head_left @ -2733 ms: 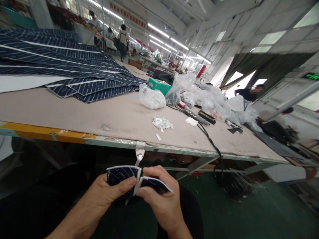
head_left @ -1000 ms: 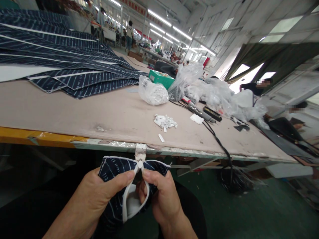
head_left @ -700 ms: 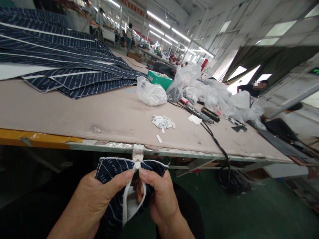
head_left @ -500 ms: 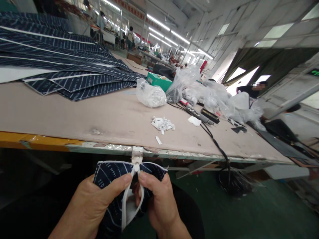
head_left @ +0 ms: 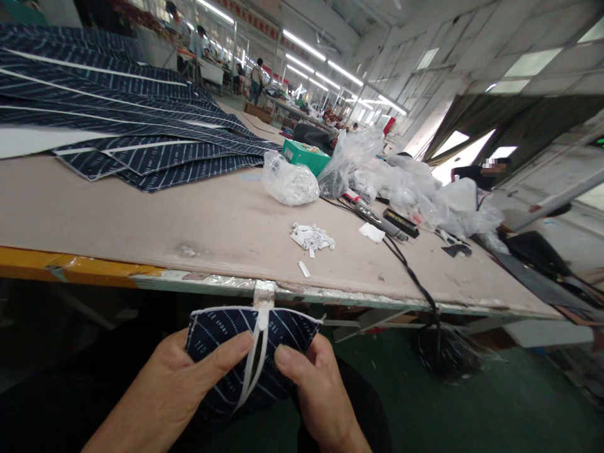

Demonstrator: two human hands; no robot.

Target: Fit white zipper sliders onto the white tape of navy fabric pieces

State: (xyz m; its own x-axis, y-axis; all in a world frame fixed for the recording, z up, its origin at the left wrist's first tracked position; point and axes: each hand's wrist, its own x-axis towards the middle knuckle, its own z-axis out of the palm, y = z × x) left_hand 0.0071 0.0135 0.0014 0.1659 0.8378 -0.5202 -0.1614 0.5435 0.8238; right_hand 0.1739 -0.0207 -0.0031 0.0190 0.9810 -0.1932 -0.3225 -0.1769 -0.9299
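A navy fabric piece [head_left: 221, 327] with pale printed lettering hangs just below the table edge, between my two hands. Down its middle runs a white zipper [head_left: 256, 368], parted in a narrow slit that narrows upward. At its top, a white slider-like piece [head_left: 262, 322] meets a taped bracket [head_left: 264, 294] fixed to the table edge. My left hand [head_left: 189, 371] grips the fabric's left side, thumb lying beside the zipper. My right hand [head_left: 314, 377] pinches the right side, thumb on top. The fingers under the fabric are hidden.
On the table [head_left: 141, 220] lies a pile of small white pieces [head_left: 312, 238], with one loose piece nearer me. Striped navy fabric panels [head_left: 155, 126] are stacked at left. Behind are a green box [head_left: 306, 157], plastic bags [head_left: 401, 176] and a dark cable [head_left: 410, 270]. A person sits at far right.
The zipper's wide gap has narrowed to a slit and the fabric lies flatter. My right thumb has moved away from the slider, to the right and down. The view has shifted slightly.
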